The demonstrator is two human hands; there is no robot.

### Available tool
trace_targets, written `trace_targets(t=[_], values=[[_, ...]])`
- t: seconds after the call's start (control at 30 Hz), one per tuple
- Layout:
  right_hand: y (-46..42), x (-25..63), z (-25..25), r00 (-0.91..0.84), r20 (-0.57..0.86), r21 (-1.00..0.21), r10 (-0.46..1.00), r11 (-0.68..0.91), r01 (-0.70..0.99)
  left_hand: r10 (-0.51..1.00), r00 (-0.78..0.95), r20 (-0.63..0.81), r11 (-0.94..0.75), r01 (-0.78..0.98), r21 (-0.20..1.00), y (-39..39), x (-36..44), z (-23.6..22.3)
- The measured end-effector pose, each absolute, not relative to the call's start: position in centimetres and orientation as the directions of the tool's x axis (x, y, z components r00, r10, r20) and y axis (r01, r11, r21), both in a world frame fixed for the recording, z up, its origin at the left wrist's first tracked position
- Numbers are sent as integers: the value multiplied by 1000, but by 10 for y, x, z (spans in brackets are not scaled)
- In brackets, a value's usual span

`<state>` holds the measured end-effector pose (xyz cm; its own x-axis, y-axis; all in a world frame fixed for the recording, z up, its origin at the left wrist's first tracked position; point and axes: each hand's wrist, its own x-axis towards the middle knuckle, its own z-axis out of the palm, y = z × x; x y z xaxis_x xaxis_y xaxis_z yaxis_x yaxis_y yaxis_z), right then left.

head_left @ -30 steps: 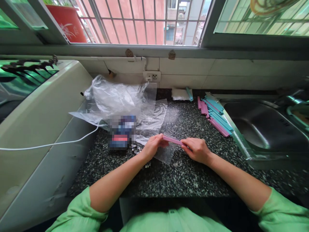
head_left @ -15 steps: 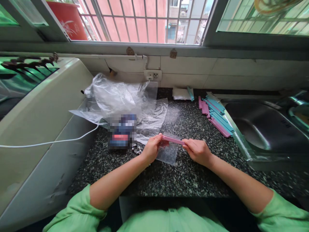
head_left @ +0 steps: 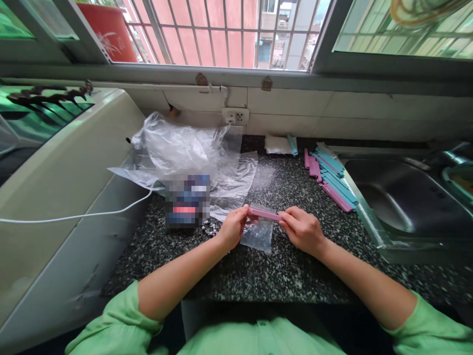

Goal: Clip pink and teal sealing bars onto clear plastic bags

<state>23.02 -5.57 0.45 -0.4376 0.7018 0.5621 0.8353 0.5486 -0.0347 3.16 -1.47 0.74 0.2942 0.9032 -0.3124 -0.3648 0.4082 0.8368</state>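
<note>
A pink bag sealing clip [head_left: 265,214] lies across the upper part of a small clear plastic bag [head_left: 258,236], whose lower part hangs over the counter. My left hand [head_left: 233,227] pinches the clip's left end together with the bag's edge. At the other end, my right hand [head_left: 301,229] grips the clip between thumb and curled fingers. Small white beads or pellets [head_left: 209,228] lie on the counter just left of my left hand, partly hidden by it.
Crumpled clear plastic bags [head_left: 185,148] and a blurred-out phone [head_left: 186,202] with a white cable [head_left: 92,215] lie left. Pink and blue clips [head_left: 334,177] are piled by the sink [head_left: 391,197]. A filled white packet [head_left: 277,144] with a blue clip rests near the wall.
Both hands keep their hold on the pink clip and the bag, almost still. The view has shifted very slightly.
</note>
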Motion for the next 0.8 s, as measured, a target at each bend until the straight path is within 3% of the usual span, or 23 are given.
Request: trace_targets(t=[0.33, 0.8], values=[[-52, 232, -3, -441, 587, -74, 679, 587, 806, 911, 319, -261, 370, -355, 859, -14, 30, 4], [-49, 235, -4, -375, 625, -291, 685, 650, 702, 897, 330, -295, 411, -377, 830, -13, 30, 3]])
